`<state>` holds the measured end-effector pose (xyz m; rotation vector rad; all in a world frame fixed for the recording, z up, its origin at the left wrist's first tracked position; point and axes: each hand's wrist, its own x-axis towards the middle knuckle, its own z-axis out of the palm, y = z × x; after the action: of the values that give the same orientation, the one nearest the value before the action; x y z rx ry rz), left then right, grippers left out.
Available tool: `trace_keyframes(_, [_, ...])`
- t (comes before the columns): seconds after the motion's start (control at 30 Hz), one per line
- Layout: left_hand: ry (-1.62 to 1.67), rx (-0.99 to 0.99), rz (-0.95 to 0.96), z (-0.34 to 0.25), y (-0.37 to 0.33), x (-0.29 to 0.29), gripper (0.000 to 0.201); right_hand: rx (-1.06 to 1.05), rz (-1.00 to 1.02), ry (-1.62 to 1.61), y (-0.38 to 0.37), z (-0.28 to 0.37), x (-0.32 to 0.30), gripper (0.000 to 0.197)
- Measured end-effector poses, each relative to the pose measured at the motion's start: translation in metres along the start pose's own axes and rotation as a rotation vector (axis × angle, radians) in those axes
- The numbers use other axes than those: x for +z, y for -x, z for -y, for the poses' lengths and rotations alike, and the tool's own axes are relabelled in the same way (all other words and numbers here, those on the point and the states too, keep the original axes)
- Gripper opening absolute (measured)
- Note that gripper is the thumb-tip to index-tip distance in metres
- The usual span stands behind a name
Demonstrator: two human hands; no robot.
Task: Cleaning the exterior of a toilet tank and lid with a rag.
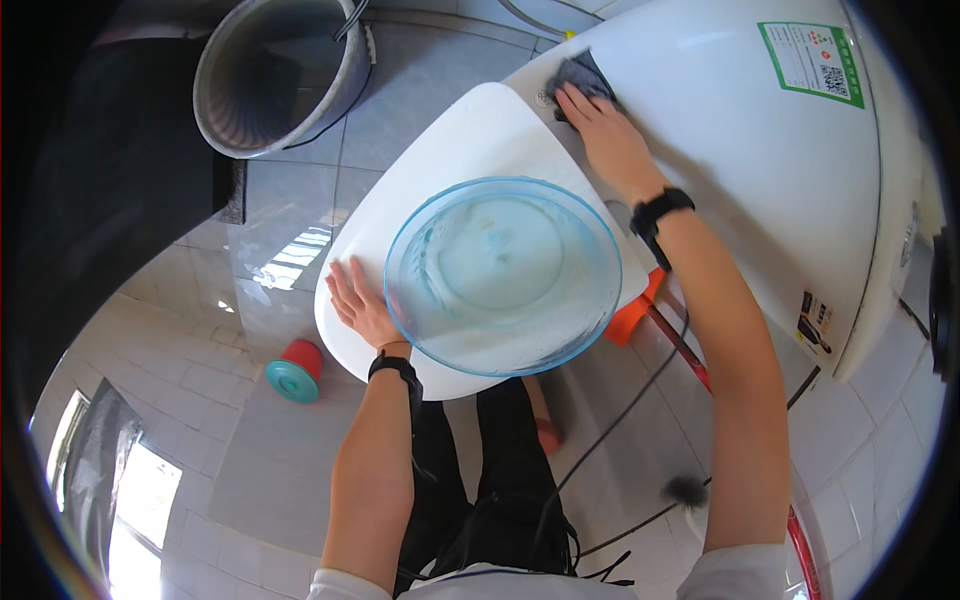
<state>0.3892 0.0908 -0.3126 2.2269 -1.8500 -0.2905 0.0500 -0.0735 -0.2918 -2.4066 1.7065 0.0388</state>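
A translucent blue plastic basin point(500, 270) with some water in it rests on a rounded white lid point(470, 125), which looks like a toilet lid. My left hand point(363, 308) lies flat on that lid with fingers spread, beside the basin's left rim. Farther off, my right hand point(605, 135) presses a dark grey cloth point(582, 80) against the white surface past the lid's far right edge. Part of the cloth is hidden under the fingers.
A large white body point(740, 150) with a green-bordered label rises on the right. At the far left stands a grey bucket point(283, 80). A red cup-like container with a green end point(296, 373), an orange object point(632, 312), a red pole point(680, 347) and black cables are lower down.
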Motion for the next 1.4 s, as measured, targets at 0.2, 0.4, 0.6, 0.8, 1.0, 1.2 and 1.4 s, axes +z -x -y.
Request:
trace_keyframes(0.2, [-0.039,-0.031,-0.003,0.001,0.001,-0.001,0.054,0.030,0.117,0.062,0.056,-0.001,-0.004,0.046])
trace_keyframes(0.4, [-0.055,-0.027,-0.016,0.003,0.003,0.005,0.053,0.025,0.055,0.230,-0.020,0.006,0.000,0.043])
trace_keyframes(0.6, [-0.037,-0.016,-0.013,0.002,0.001,0.002,0.055,-0.006,0.051,0.426,-0.015,0.007,0.000,0.043])
trace_keyframes(0.8, [-0.076,0.023,-0.046,0.004,-0.001,-0.002,0.055,-0.026,0.175,0.350,0.097,-0.004,0.000,0.046])
trace_keyframes(1.0, [-0.040,0.029,-0.038,0.000,0.002,0.002,0.054,0.146,0.332,0.227,0.198,-0.004,-0.006,0.050])
trace_keyframes(1.2, [-0.032,0.020,-0.035,0.003,0.000,0.002,0.054,0.372,0.303,-0.063,0.224,0.013,-0.001,0.057])
trace_keyframes(1.4, [-0.046,0.029,-0.056,-0.001,0.001,0.006,0.053,0.143,0.349,-0.076,0.235,-0.015,-0.011,0.050])
